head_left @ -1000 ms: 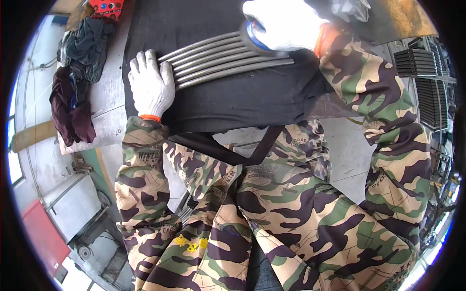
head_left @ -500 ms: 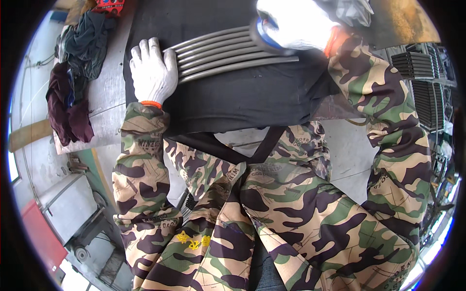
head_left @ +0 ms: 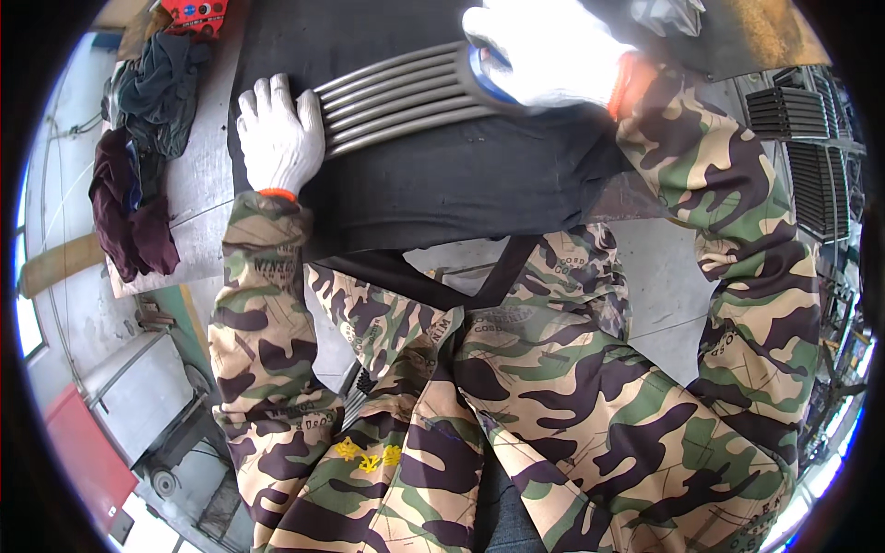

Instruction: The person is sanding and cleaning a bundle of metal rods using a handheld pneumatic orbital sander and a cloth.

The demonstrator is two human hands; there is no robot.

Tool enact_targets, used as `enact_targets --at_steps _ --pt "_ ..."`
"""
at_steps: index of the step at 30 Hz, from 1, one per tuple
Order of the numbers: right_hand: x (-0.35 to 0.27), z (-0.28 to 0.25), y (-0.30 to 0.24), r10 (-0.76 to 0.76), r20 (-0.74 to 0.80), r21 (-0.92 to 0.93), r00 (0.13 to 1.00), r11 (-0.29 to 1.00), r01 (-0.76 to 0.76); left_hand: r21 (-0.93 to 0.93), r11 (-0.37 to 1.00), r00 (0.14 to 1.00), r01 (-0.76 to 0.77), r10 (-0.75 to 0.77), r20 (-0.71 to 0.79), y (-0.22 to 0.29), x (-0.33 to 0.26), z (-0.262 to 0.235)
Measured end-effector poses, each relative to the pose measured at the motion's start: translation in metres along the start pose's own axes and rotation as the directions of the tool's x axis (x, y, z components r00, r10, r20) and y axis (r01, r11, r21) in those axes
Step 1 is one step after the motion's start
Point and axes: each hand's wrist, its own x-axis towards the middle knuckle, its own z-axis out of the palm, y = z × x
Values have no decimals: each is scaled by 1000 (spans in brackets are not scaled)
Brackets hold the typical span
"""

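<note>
Several slim grey metal rods (head_left: 392, 100) lie side by side on a black cloth (head_left: 415, 194) over the table. My left hand (head_left: 281, 136), in a white knitted glove, rests flat at the rods' left ends, fingers stretched out and thumb against them. Toward their right ends, my right hand (head_left: 553, 53), gloved the same way, is closed on a dark pad with a blue edge (head_left: 490, 76). The pad sits on top of the rods. Its exact kind is unclear, since the hand covers most of it and motion blurs its rim. Both rod ends are partly hidden.
Crumpled dark clothes (head_left: 138, 198) lie on the table's left side, with a red box (head_left: 195, 17) behind them. Clear plastic wrapping (head_left: 668, 14) is at the far right. Racks of stacked dark bars (head_left: 816, 175) stand beyond the table's right side.
My right hand and the pad have shifted left and slightly nearer along the rods, now covering the nearest rod's right end. My left hand stays at the left ends.
</note>
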Motion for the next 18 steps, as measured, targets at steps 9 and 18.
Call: enact_targets --at_steps 9,18 --pt "5 -2 1 26 15 -25 1000 999 -26 -36 999 994 -33 29 -109 11 -13 -6" --pt "10 4 -8 -3 -7 -24 1000 1000 2 -127 992 999 27 -23 32 27 -25 -21"
